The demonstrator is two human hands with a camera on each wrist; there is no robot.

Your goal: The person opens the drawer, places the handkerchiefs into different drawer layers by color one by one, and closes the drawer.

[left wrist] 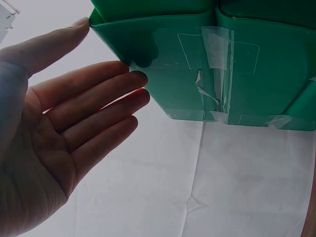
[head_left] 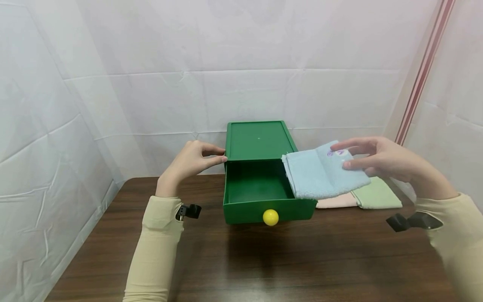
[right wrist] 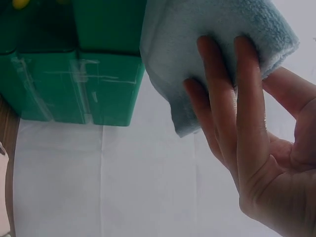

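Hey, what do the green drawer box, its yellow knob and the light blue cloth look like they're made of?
Green drawer box: probably plastic, with smooth, faintly glossy walls and moulded edges.
Yellow knob: likely plastic, a glossy ball, though painted wood is possible.
Light blue cloth: soft terry-like fabric with fuzzy pile, folded.

- I see a dark brown wooden table (head_left: 264,260) running across the lower part of my head view, its grain lengthwise.
- White sheeting (head_left: 241,63) with creases and fold lines hangs as the back wall.
- More of the same sheeting (head_left: 41,138) closes off the left side, reaching down past the table's edge.
- A pink-and-white striped vertical strip (head_left: 422,71) stands at the right.
- The light is soft and even.
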